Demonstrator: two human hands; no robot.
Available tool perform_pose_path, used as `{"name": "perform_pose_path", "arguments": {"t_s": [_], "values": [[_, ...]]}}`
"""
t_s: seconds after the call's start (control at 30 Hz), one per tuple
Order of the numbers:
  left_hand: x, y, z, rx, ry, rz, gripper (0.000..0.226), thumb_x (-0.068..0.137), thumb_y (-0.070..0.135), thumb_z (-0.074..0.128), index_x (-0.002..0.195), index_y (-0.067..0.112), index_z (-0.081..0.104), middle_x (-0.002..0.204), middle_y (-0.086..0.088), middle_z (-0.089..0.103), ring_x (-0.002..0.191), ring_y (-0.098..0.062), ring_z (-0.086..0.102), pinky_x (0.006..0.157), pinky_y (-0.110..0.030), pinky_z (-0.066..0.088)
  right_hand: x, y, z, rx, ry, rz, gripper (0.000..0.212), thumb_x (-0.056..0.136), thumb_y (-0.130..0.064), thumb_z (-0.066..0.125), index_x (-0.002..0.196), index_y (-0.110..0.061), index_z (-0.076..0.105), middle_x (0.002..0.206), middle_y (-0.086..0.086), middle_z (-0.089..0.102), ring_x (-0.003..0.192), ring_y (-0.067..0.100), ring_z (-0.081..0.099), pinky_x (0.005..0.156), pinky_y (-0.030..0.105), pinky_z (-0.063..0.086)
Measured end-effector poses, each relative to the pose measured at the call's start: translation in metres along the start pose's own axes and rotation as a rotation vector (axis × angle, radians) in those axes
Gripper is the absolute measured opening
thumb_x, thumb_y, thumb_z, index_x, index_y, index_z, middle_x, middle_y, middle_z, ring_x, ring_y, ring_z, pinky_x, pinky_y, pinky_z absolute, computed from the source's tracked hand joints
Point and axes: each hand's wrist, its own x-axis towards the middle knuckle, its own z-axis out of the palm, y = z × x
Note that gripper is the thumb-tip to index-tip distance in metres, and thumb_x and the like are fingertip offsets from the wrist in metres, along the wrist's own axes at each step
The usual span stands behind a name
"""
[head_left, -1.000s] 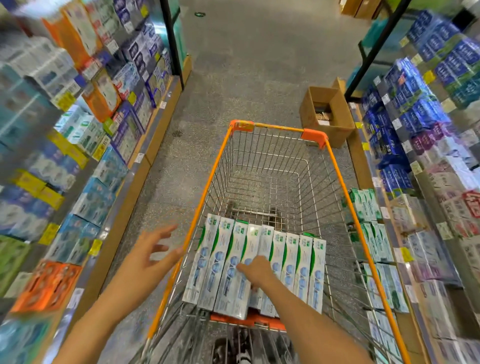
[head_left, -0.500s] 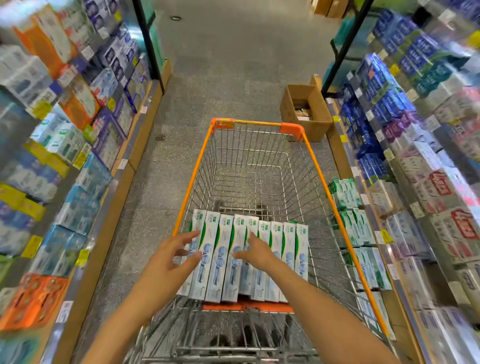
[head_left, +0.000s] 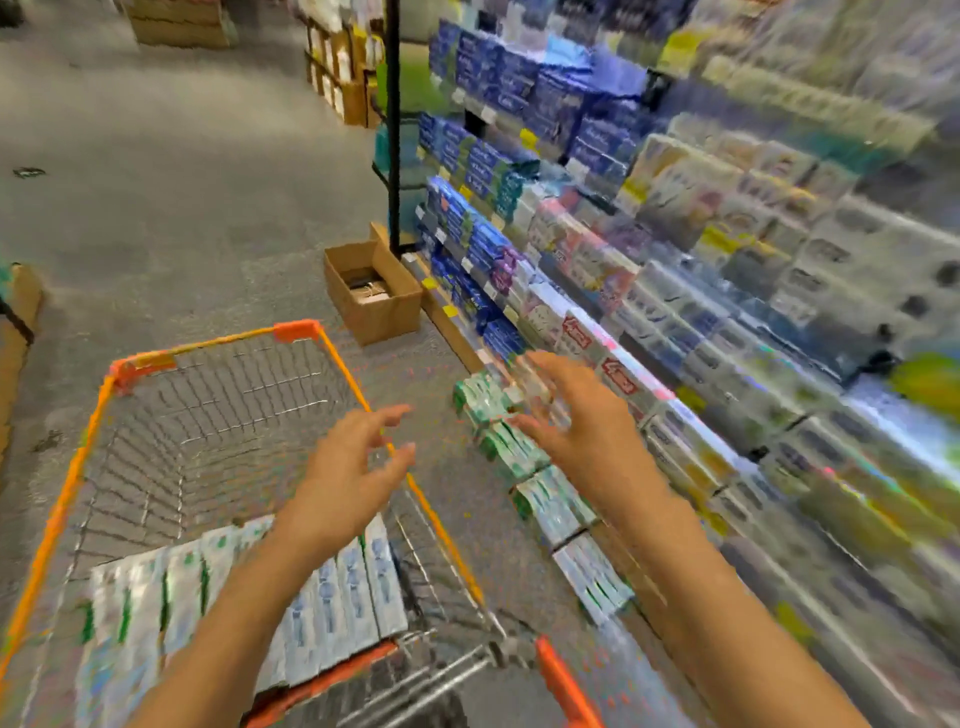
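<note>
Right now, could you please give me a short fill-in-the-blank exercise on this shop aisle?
1. The silver wire shopping cart has an ____ plastic rim.
2. A row of white-and-green cardboard toothpaste boxes lies inside the ____.
3. The left hand and the right hand each hold ____.
4. The open brown cardboard box stands on the grey ____.
Missing words: orange; cart; nothing; floor.

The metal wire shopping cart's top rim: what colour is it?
Orange, along the wire shopping cart's top rim; the head view shows it best.
</note>
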Motion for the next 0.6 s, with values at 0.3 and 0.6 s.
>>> {"name": "perform_pose_path", "arguments": {"t_s": [0.3, 0.6], "values": [[0.041, 0.117, 0.239, 0.028, -0.167, 0.151, 0.036, 0.085, 0.019, 0.066, 0.119, 0.011, 0.061, 0.109, -0.001, 0.054, 0.092, -0.012, 0.051, 0.070, -0.002, 0.035, -0.130, 0.216, -0.149, -0.151, 0.133, 0.285, 0.046, 0.080, -0.034, 0.069, 0.119, -0.010, 0.061, 0.118, 0.008, 0.063, 0.108, 0.021, 0.057, 0.090, 0.019, 0.036], [0.067, 0.135, 0.362, 0.145, -0.410, 0.098, 0.035, 0.093, 0.026, 0.056, 0.128, 0.023, 0.053, 0.116, 0.005, 0.049, 0.098, -0.012, 0.049, 0.084, -0.023, 0.036, -0.160, 0.316, -0.164, -0.069, 0.045, 0.483, 0.049, 0.086, -0.029, 0.068, 0.130, -0.015, 0.051, 0.129, 0.000, 0.055, 0.122, 0.016, 0.048, 0.099, 0.020, 0.031]]}}
